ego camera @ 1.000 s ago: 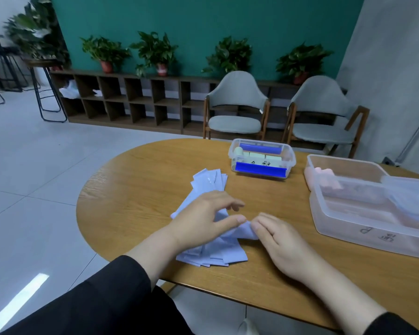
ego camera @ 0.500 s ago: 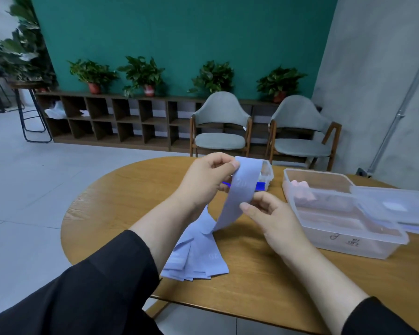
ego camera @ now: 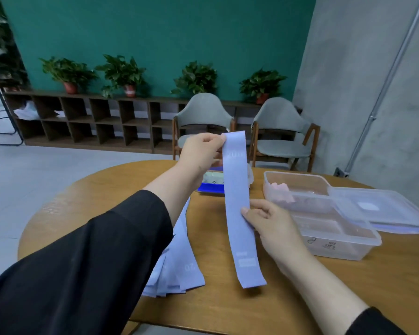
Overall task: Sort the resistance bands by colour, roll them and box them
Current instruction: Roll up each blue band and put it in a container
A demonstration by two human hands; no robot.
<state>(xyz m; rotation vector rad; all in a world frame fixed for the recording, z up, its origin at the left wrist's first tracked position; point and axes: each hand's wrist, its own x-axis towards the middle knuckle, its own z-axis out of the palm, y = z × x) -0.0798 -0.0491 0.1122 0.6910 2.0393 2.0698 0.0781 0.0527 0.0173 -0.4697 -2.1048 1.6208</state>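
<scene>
Both hands hold a lavender band (ego camera: 237,209) printed "20".

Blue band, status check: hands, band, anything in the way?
Left hand pinches blue band at top; right hand pinches mid-strip. Band hangs unrolled above table. Nothing blocking.

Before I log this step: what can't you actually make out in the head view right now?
- Small box behind the held band: mostly hidden by the band and left hand; contents unclear.
- Pile of bands: left part covered by the left sleeve; count unknown.
- Handwriting on the large box: too small to read.
- Band's lower print: blurred.
- Right hand fingers: behind the band.
</scene>
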